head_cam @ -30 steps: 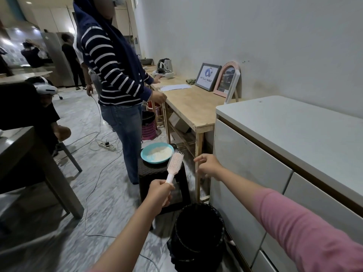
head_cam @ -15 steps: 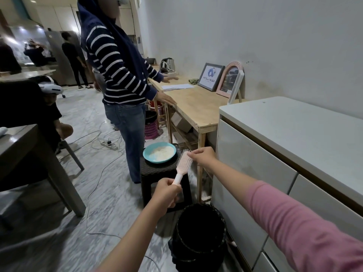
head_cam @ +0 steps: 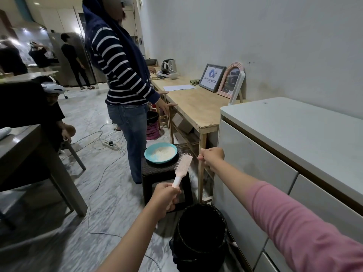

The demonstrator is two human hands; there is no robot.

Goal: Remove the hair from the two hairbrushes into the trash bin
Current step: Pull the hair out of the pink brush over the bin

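The pink hairbrush (head_cam: 182,164) is being gripped by its handle in the left hand (head_cam: 164,197), fingers curled round it, and is being held above the floor just short of the black trash bin (head_cam: 200,240). Its long axis is being tilted up and away to the right, bristles turned toward the right hand (head_cam: 211,158). That hand is being held just beside the brush head, apart from it, fingers pinched together; whether hair is being held cannot be told. It is judged the nearer hand for carrying pulled hair down to the bin, which is lying below and nearer the body.
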